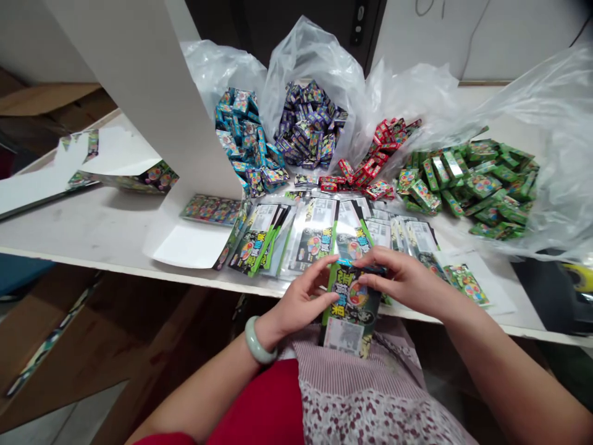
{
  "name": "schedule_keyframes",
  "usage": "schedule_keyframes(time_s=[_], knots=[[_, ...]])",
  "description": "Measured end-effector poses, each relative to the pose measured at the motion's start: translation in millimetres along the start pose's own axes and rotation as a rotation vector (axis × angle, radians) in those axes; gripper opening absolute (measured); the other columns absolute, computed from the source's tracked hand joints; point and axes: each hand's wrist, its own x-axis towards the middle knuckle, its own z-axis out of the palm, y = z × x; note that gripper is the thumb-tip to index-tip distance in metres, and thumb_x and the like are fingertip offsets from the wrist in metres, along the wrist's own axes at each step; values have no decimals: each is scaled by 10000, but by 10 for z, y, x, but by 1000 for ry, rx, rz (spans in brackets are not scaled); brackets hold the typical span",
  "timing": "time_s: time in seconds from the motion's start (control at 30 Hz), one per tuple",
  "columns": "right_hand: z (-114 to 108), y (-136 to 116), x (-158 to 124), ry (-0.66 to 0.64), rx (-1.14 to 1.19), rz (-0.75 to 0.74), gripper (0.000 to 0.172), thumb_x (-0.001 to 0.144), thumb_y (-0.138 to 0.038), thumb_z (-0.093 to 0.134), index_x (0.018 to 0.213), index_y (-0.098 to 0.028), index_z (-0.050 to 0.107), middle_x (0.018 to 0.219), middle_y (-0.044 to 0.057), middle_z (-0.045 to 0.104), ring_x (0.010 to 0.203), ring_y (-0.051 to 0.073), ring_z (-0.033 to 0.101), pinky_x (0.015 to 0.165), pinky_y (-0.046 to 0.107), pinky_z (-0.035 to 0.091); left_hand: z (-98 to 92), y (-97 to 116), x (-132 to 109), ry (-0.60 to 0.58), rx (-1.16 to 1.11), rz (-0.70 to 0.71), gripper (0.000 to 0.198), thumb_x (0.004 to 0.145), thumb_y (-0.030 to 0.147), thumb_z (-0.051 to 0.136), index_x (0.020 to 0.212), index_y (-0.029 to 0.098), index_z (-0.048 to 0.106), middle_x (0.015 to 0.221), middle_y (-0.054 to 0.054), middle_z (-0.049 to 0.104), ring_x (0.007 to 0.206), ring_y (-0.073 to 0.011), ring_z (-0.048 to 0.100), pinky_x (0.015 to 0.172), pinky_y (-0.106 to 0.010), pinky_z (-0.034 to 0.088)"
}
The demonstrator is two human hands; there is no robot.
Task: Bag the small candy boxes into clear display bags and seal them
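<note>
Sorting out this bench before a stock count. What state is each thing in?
Left hand: gripping the printed packet's left edge.
Right hand: gripping the packet's top edge.
Printed packet: held upright, lower end against the person's lap.
Flat packets: lying overlapped on the table.
Blue boxes: heaped loose.
Purple boxes: heaped inside an open clear plastic bag.
Red boxes: heaped loose.
Green boxes: spread in a loose heap.

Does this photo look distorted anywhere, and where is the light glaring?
In the head view, the wide-angle lens seems to stretch the scene: the left forearm swells toward the bottom edge; glare streaks the clear plastic bag; a soft shadow falls from the white card onto the white table; the printed packet looks fairly sharp.
</note>
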Motion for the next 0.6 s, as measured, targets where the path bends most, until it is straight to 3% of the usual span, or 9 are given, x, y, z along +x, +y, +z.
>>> schedule_keyframes(time_s=[0.23, 0.3, 0.4, 0.47, 0.6], knots=[[80, -21, -108, 10, -7, -14, 137, 884, -304, 631, 1013, -268, 661, 959, 31, 665, 897, 191, 630, 797, 351, 513, -73, 124, 11, -100, 86, -27, 475, 813, 207, 653, 1250, 263, 475, 1025, -46, 611, 909, -192, 617, 743, -315, 559], [159, -12, -181, 137, 15, -14, 194, 886, -284, 624, 1080, -289, 637, 1038, 46, 660, 948, 199, 629, 779, 348, 532, -103, 115, 2, -93, 93, -30, 470, 835, 204, 631, 1268, 274, 461, 1077, -52, 608, 961, -196, 611, 756, -307, 556], [356, 46, -308, 508, 156, -25, 341, 869, -255, 642, 1193, -314, 552, 1122, 56, 632, 964, 192, 636, 730, 322, 566, -147, 83, 0, -88, 60, -29, 482, 871, 200, 610, 1303, 297, 420, 1183, -55, 594, 1072, -201, 590, 823, -302, 546], [507, 97, -369, 685, 259, -23, 362, 846, -238, 672, 1177, -306, 543, 1063, 42, 641, 898, 176, 653, 698, 298, 577, -167, 66, 7, -106, 41, -31, 485, 883, 201, 609, 1312, 303, 405, 1201, -51, 593, 1080, -194, 591, 839, -293, 541], [701, 146, -380, 778, 302, -25, 238, 856, -205, 661, 1074, -291, 618, 955, 11, 644, 800, 141, 643, 696, 267, 562, -183, 83, 32, -133, 57, -9, 490, 889, 185, 612, 1311, 330, 409, 1190, -29, 600, 1057, -169, 597, 825, -248, 536]])
